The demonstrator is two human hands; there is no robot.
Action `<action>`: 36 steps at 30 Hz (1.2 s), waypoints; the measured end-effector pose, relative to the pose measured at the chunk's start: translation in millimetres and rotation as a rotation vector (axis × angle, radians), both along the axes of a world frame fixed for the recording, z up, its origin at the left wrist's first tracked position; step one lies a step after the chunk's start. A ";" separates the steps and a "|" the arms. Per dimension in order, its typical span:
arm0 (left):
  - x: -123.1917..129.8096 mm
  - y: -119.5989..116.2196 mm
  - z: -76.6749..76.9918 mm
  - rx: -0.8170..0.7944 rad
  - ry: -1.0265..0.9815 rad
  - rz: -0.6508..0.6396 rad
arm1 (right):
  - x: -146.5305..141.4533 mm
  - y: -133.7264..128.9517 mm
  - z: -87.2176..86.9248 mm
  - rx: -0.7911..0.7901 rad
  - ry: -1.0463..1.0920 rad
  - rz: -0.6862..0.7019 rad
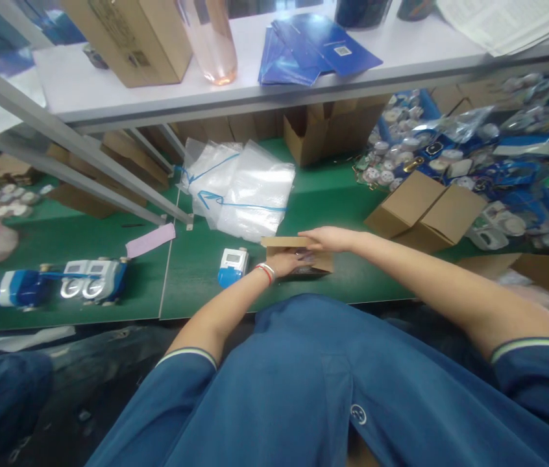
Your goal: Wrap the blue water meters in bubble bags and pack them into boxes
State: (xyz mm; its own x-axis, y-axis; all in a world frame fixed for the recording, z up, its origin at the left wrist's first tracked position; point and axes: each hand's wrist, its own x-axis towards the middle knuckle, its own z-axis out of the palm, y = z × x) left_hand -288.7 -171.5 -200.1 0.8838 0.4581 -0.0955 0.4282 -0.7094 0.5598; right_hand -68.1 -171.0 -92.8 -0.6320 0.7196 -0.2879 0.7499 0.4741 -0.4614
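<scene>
A small open cardboard box (323,264) stands on the green bench right in front of my body. My left hand (290,263) reaches into its opening, and its fingertips are partly hidden there; whether they hold anything is unclear. At the box's upper right edge, my right hand (324,239) grips the cardboard beside the raised flap (277,241). Just left of the box lies a white and blue meter (233,266) with a small display.
Clear plastic bags (255,188) lie behind the box. More meters (92,280) and a pink strip (150,240) are to the left. A closed carton (425,211) and piled parts (401,146) occupy the right. A shelf (245,97) with blue leaflets (313,48) overhangs the bench.
</scene>
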 end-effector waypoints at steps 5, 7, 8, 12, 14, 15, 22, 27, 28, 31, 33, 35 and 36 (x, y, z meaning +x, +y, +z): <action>-28.6 -30.4 7.1 0.055 -0.040 0.034 | -12.1 -36.8 -34.0 0.207 0.007 -0.040; -50.7 -57.3 14.3 0.100 -0.110 0.064 | -17.8 -59.5 -55.1 0.302 0.000 -0.076; -60.9 -69.9 18.6 0.131 -0.144 0.059 | -20.4 -69.5 -65.9 0.339 -0.009 -0.095; -76.5 -81.6 32.6 0.312 -0.155 0.152 | -27.1 -92.5 -99.3 0.420 -0.028 -0.133; -70.0 -62.0 32.9 0.362 -0.059 0.172 | -28.7 -95.9 -106.5 0.443 -0.014 -0.152; -65.8 -50.0 31.1 0.367 -0.004 0.146 | -29.2 -96.7 -107.8 0.452 -0.004 -0.155; -58.4 -18.8 8.4 0.350 0.121 -0.005 | -29.7 -103.7 -106.4 0.478 0.031 -0.151; -62.0 -21.9 2.4 0.345 0.101 -0.013 | -31.9 -103.5 -115.2 0.514 0.016 -0.160; -62.6 -21.7 2.4 0.344 0.100 -0.008 | -33.2 -102.5 -116.4 0.520 0.011 -0.157; -57.5 -24.4 5.5 0.338 0.091 0.015 | -33.7 -102.7 -116.6 0.527 -0.018 -0.159; -43.2 -30.3 10.1 0.319 0.070 0.027 | -23.1 -109.5 -115.3 0.523 -0.044 -0.184; -19.9 -38.2 16.4 0.285 0.031 0.012 | 3.2 -123.8 -114.9 0.512 -0.084 -0.246; -6.9 -42.0 19.9 0.270 0.007 -0.004 | 22.3 -133.7 -115.4 0.503 -0.112 -0.299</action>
State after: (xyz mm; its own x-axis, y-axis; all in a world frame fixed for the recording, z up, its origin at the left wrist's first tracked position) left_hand -295.6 -213.5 -180.2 0.8853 0.4644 0.0232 0.4284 -0.8341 0.3474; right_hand -45.8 -304.7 -208.3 -0.3663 0.9269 0.0811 0.9158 0.3746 -0.1448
